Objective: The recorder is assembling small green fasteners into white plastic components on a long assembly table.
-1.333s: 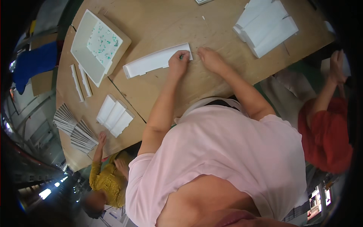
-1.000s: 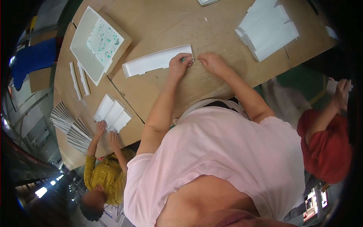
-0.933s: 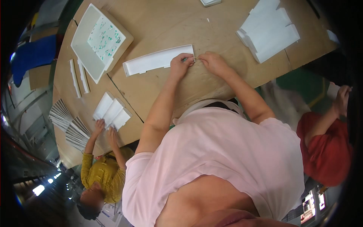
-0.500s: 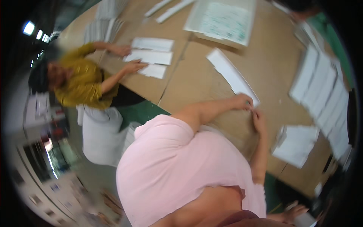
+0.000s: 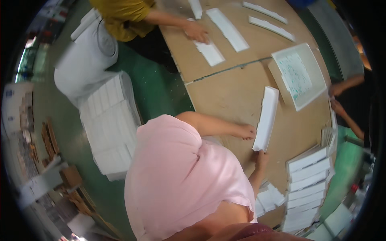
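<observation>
One long white tray (image 5: 267, 116) lay on the brown table (image 5: 225, 100), right of the scene's middle, its length running from near to far, with the far end tipped a little to the right. The left hand (image 5: 248, 131) was curled narrow, knuckles just beside the tray's left edge toward its near end; whether it enclosed anything could not be told. The right hand (image 5: 262, 156) was at the tray's near end, fingertips at the end wall; whether they gripped or merely touched it could not be determined.

A white bin (image 5: 317, 82) holding small green pieces stood just beyond the tray, to the right. Far right, two narrow white strips (image 5: 271, 28) lay roughly side by side. At the far left, across the table seam, a co-worker's hand (image 5: 197, 33) was over a flat white piece (image 5: 212, 54), with another long white tray (image 5: 228, 30) to its right. Near right, a row of white trays (image 5: 307, 180) was stacked overlapping, beside white pieces (image 5: 267, 201) partly hidden by the right arm. A wrapped white bundle (image 5: 108, 120) stood on the green floor (image 5: 157, 90) at left.
</observation>
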Demonstrator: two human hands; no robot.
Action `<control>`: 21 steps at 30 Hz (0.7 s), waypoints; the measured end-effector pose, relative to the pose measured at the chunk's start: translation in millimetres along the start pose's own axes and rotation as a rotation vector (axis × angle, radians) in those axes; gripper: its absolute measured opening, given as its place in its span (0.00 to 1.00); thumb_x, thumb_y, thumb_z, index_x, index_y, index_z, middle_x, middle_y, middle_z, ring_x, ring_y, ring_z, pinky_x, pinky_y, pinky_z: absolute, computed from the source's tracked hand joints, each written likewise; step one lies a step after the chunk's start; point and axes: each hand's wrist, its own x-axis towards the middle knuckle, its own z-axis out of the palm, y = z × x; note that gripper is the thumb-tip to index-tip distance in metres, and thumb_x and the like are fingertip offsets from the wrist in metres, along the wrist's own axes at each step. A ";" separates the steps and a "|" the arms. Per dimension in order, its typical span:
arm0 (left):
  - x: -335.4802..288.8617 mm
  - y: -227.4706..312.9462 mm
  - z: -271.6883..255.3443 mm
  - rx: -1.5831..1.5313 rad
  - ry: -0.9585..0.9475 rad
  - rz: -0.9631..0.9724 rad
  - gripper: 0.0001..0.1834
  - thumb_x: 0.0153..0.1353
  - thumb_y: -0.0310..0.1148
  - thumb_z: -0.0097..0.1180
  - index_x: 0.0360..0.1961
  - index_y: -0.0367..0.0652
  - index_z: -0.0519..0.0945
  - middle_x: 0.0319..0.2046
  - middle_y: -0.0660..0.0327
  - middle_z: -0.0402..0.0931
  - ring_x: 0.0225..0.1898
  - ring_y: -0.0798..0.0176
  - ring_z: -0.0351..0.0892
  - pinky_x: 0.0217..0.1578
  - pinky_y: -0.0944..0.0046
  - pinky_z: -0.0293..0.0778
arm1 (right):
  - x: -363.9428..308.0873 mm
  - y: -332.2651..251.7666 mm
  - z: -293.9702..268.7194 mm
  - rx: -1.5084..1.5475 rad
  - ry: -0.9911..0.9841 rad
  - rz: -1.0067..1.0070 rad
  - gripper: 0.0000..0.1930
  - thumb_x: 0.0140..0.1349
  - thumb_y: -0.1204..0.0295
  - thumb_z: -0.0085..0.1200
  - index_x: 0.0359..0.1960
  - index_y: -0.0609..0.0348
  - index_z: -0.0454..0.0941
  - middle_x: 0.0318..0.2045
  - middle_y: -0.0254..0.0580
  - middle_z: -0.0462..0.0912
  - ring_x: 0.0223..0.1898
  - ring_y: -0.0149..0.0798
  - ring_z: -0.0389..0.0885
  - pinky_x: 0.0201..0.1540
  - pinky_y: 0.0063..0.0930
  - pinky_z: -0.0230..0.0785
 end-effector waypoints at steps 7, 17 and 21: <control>-103.1 34.2 -49.3 -0.226 0.251 0.074 0.08 0.53 0.34 0.50 0.25 0.40 0.74 0.20 0.62 0.71 0.18 0.71 0.67 0.17 0.70 0.65 | 33.3 10.6 26.6 0.313 -0.066 -0.048 0.15 0.49 0.73 0.46 0.34 0.76 0.67 0.20 0.43 0.72 0.14 0.30 0.67 0.14 0.24 0.57; -186.3 19.2 -64.1 -0.535 0.334 0.180 0.05 0.50 0.31 0.50 0.25 0.41 0.72 0.19 0.64 0.70 0.19 0.72 0.67 0.18 0.72 0.63 | -14.8 -131.8 86.7 -0.302 -0.025 -0.353 0.17 0.50 0.69 0.46 0.33 0.77 0.67 0.20 0.46 0.73 0.16 0.37 0.69 0.20 0.32 0.62; -204.2 20.7 -71.9 -0.631 0.276 0.261 0.04 0.47 0.28 0.49 0.27 0.41 0.72 0.20 0.63 0.69 0.17 0.72 0.64 0.17 0.72 0.61 | -13.7 -182.4 126.9 -0.269 -0.064 -0.447 0.14 0.51 0.69 0.45 0.28 0.73 0.69 0.17 0.43 0.73 0.14 0.33 0.68 0.16 0.29 0.60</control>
